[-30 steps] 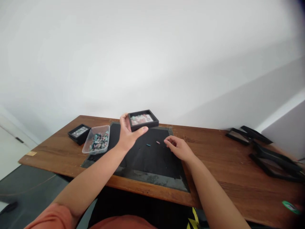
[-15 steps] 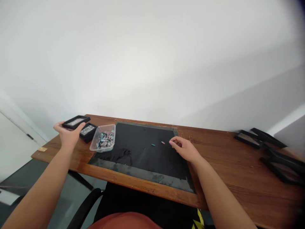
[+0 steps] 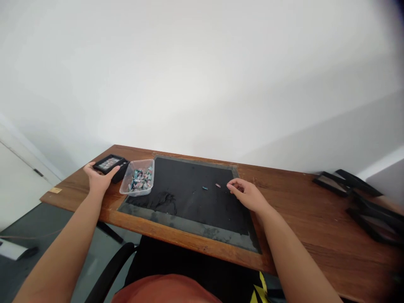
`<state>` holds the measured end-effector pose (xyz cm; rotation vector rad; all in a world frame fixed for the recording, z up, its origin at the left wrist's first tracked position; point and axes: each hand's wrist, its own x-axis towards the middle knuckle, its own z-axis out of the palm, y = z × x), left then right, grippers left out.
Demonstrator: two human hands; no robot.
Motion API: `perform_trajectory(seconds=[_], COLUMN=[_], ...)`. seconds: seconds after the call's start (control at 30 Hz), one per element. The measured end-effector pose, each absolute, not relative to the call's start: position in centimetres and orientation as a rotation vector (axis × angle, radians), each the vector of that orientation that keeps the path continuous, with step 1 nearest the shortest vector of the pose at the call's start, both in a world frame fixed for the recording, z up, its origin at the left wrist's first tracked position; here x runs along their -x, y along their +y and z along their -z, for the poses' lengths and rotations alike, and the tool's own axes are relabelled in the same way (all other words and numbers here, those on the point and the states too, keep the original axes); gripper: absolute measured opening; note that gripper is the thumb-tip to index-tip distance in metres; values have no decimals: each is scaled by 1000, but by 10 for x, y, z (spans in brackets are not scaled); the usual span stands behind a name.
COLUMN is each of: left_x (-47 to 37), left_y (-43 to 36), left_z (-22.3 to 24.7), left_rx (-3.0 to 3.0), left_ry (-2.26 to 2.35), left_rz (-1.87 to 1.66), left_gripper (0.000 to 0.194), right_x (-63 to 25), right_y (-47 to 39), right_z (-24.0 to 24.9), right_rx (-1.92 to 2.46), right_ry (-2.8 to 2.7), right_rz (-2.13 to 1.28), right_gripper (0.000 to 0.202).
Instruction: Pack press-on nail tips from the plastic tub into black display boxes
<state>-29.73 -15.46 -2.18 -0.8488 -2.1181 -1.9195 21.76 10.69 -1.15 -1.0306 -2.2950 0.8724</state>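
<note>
My left hand (image 3: 100, 179) is closed on a black framed box (image 3: 110, 162) with small pieces showing through its window. That box rests on or just over another black box (image 3: 121, 171), partly hidden beneath it. Right of them stands a clear plastic container (image 3: 125, 183) of teal and pink pieces. A teal piece (image 3: 205, 188) and a pink piece (image 3: 218, 185) lie on the black mat (image 3: 189, 206). Beside the pink piece, my right hand (image 3: 241, 191) hovers over the mat's right side, fingertips pinched; whatever is between them cannot be made out.
Several black frames (image 3: 331, 183) lie at the right end of the wooden table (image 3: 293, 202). A white wall rises behind the table. A black chair armrest (image 3: 110, 271) is below the front edge.
My left hand has moved right and slightly down with the framed box, bringing it over the other black box. My right hand has barely moved.
</note>
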Motion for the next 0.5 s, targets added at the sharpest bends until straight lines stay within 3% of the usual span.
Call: perform_trajectory(seconds=[0.5], left_x=[287], left_y=[-148], left_z=[13], left_rx=[665], left_ry=[-2174], left_rz=[1985], left_gripper=[97], right_x=[-218], right_y=[100], right_z=[3], right_rx=[1008], right_ry=[-2283], right_rz=[-822], right_gripper=[32])
